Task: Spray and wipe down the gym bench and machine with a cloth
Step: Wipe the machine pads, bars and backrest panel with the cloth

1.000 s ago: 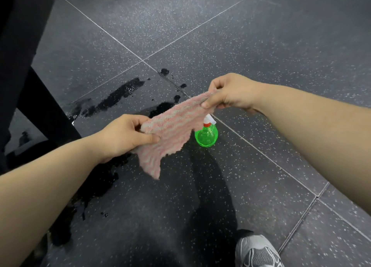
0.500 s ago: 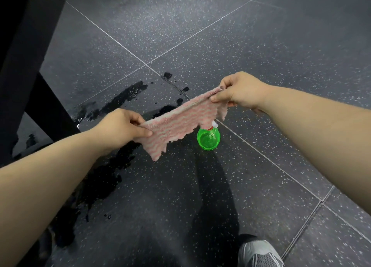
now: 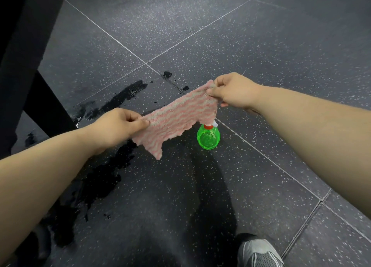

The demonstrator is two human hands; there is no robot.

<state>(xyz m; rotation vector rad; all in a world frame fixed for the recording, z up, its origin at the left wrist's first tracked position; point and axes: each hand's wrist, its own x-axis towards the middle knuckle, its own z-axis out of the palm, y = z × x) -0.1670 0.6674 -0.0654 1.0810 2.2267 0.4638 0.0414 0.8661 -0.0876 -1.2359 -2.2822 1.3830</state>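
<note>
Pink-and-white striped fleecy cloth (image 3: 176,117) stretched in mid-air between two hands above a dark speckled rubber floor (image 3: 261,46).

The left hand (image 3: 114,128) pinches one upper corner between thumb and curled fingers; the right hand (image 3: 230,92) pinches the opposite corner likewise. The cloth sags and hangs ragged below, so it is judged light, limp and non-slippery, best held at its corners or bunched. A round green plastic spray bottle (image 3: 208,137) stands on the floor beneath, beside wet patches (image 3: 104,174).
</note>
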